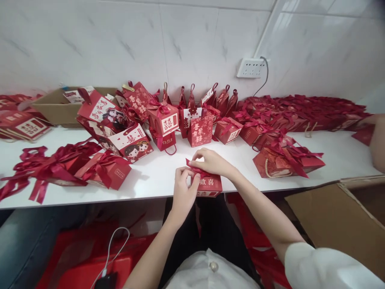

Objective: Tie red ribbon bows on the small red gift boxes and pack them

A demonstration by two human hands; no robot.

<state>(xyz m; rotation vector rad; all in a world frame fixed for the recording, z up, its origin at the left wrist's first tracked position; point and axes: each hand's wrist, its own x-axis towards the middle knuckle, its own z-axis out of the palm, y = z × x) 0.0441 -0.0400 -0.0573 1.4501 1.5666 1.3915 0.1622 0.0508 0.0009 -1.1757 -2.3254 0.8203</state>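
Note:
A small red gift box (208, 186) with white characters stands at the front edge of the white table (156, 176). A dark red ribbon (195, 169) lies across its top. My left hand (184, 188) pinches the ribbon at the box's left top edge. My right hand (212, 161) hovers over the box top, its fingers closed on the same ribbon. Both hands are right above the box.
Several finished red boxes with bows (168, 120) crowd the back of the table. Flat red bags with ribbons (60, 164) lie at left, more (285, 158) at right. Cardboard boxes stand at far left (57, 106) and lower right (339, 216). Another person's arm (377, 140) shows at the right edge.

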